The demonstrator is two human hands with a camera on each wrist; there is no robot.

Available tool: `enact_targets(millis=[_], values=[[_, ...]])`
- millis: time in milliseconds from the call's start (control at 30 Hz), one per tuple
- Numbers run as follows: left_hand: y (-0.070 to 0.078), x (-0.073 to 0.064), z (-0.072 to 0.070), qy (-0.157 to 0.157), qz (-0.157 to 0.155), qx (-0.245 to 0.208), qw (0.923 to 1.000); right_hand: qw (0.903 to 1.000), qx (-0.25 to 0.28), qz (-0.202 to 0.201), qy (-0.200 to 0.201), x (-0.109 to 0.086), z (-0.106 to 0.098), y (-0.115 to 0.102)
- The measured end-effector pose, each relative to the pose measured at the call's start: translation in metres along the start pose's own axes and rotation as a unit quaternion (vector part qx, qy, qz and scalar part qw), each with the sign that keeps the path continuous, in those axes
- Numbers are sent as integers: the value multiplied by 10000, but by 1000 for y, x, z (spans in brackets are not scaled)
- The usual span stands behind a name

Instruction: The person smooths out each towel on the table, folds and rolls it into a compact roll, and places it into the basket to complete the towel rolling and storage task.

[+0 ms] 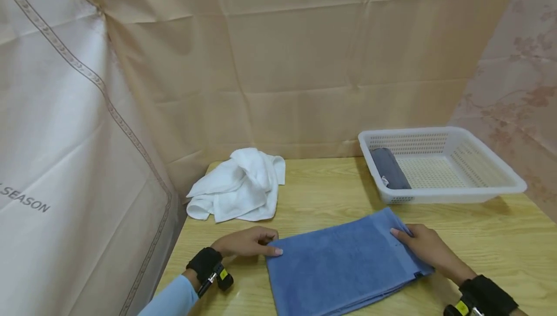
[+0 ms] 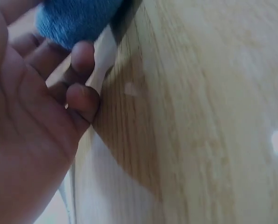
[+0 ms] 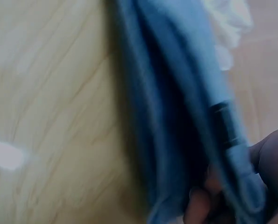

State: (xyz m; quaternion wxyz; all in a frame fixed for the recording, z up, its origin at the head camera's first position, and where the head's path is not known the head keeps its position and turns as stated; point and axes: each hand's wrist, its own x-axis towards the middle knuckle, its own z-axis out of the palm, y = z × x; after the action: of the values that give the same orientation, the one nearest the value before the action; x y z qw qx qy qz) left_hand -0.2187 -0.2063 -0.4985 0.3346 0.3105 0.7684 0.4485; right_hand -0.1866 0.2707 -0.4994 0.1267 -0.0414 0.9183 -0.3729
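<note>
A folded blue towel [image 1: 335,263] lies across the front of the table, its layers showing along the near edge. My left hand [image 1: 250,242] pinches its left corner between thumb and fingers; in the left wrist view the towel's edge [image 2: 78,21] sits in the fingers. At the opposite end my right hand [image 1: 428,248] grips the right edge, thumb on top. The right wrist view shows fingers tucked in between the towel's layers [image 3: 176,107], close to a small dark label [image 3: 224,125].
A crumpled white towel [image 1: 245,185] lies at the back left. At the back right stands a white plastic basket [image 1: 452,193] with a rolled grey towel [image 1: 389,168] along its left wall. Beige cloth [image 1: 296,64] hangs behind the wooden table [image 1: 322,185].
</note>
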Motion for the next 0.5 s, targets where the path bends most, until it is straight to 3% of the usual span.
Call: enact_targets(millis=[100, 200, 267, 333, 433, 500], values=[[-1, -3, 0, 128, -104, 158, 9997, 9908, -904, -634, 788, 1, 10, 5], [-1, -5, -2, 166, -3, 541, 9984, 9583, -1822, -1230, 1826, -3, 17, 3], [-1, -7, -4, 213, 162, 919, 9954, 9392, -2222, -1471, 2164, -8, 20, -5], [-1, -8, -6, 227, 392, 1334, 9900, 9324, -2497, -1630, 2044, -14, 25, -15], [1, -12, -5, 257, 677, 1963, 9779, 9341, -2751, -1767, 1432, -22, 37, -32], [5, -12, -3, 379, 834, 2542, 9628, 9304, -2874, -1909, 1235, -23, 46, -40]])
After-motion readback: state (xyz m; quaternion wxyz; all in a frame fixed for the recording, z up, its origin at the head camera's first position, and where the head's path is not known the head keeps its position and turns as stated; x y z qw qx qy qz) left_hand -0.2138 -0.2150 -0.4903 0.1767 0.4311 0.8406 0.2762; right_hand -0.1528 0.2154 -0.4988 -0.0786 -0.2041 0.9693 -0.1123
